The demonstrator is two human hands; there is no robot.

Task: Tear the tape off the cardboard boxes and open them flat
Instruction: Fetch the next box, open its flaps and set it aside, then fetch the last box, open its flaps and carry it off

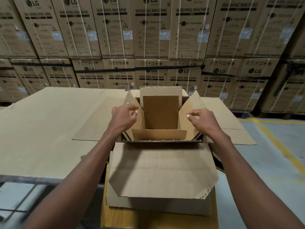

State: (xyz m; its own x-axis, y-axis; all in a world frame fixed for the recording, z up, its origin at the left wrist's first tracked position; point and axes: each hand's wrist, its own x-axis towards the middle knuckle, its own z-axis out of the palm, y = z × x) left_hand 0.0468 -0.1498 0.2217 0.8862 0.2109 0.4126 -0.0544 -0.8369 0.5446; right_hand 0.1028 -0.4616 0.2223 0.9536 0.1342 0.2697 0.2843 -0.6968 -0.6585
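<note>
An open cardboard box [159,134] stands in front of me with its top flaps raised or spread. The near flap [161,169] folds out toward me. Cardboard inserts [160,111] stand inside. My left hand [123,116] is at the left side flap [137,103], with curled fingers and thumb pinching its edge. On the other side my right hand [202,121] pinches the right side flap [191,103] in the same way, thumb on its inner face. No tape is visible on the box.
Flattened cardboard sheets [49,126] lie to the left and behind the box. A wall of stacked washing machine cartons [151,38] fills the background. Grey floor with yellow lines [277,141] is on the right. A metal frame [19,202] is at the lower left.
</note>
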